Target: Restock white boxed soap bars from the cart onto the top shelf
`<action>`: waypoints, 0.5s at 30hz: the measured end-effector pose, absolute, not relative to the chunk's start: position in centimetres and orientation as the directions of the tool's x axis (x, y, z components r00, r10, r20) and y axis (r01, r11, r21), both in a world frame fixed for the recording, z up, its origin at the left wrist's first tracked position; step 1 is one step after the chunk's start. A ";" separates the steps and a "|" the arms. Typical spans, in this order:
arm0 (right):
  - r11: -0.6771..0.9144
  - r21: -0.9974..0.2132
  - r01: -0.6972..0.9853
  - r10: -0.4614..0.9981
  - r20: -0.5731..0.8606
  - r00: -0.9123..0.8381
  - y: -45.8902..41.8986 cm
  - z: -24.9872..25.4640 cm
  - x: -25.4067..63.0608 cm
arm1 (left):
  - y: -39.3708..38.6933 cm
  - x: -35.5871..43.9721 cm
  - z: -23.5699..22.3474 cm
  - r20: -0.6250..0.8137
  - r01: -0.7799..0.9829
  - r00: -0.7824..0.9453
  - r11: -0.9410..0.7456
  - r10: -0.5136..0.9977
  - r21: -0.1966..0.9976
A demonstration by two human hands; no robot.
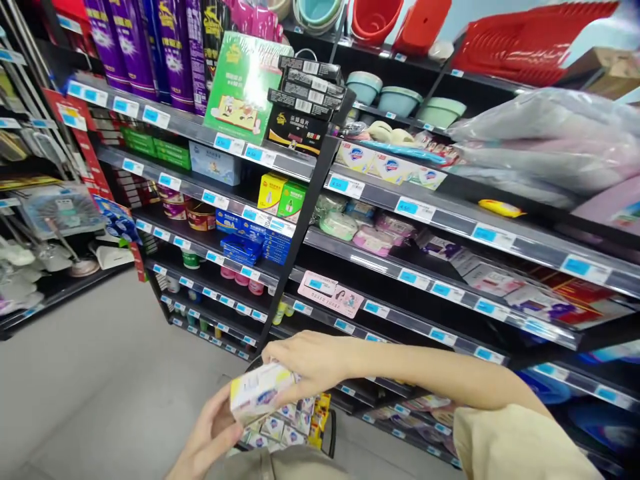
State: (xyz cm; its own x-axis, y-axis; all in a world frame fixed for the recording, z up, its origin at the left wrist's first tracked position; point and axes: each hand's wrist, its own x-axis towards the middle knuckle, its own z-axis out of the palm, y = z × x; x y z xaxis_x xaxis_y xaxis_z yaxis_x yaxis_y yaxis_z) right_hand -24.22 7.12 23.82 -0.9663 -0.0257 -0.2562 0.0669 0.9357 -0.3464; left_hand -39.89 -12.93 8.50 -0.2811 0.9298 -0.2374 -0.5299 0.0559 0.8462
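I hold a small white and yellow box (257, 393) low in the middle of the head view. My left hand (213, 433) grips its lower left end from below. My right hand (305, 363) reaches across from the right, fingers curled over the box's top and right end. Just under the box sits a basket (327, 427) with several similar small packs (285, 427) inside. Black store shelves (320, 200) stand right behind my hands.
The shelves carry purple spray cans (170, 47), a green box (243, 87), soap packs (387, 167), blue boxes (250, 243) and blue price tags. Plastic basins (400, 100) sit higher up. A rack of utensils (45, 227) stands left. Grey floor (100, 380) lies at lower left.
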 end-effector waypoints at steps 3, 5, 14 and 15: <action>0.874 -0.483 0.056 -0.040 -0.186 -0.982 7.0 25.1 -24.7 | -12.8 -40.1 9.3 -0.168 -0.484 -0.297 0.003 0.940 0.875; 0.827 -0.560 0.051 -0.032 -0.137 -0.990 6.9 25.8 -24.8 | -12.6 -40.1 10.2 -0.085 -0.489 -0.241 -0.046 0.967 0.871; 0.613 -0.752 0.242 0.142 -0.197 -0.970 6.7 24.7 -23.0 | -12.2 -38.9 11.6 0.079 -0.580 -0.109 -0.128 0.991 0.804; 0.598 -0.758 0.261 0.152 -0.212 -0.965 6.7 24.7 -22.8 | -12.2 -38.8 11.4 0.094 -0.583 -0.106 -0.138 0.990 0.801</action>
State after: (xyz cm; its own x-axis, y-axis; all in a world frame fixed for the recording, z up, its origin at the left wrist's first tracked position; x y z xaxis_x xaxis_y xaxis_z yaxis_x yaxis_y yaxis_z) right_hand -22.84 6.68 24.71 -0.9653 0.1524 -0.2120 0.2609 0.5983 -0.7576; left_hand -38.78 -12.22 11.44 -0.1064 0.9899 0.0936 -0.5828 -0.1384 0.8008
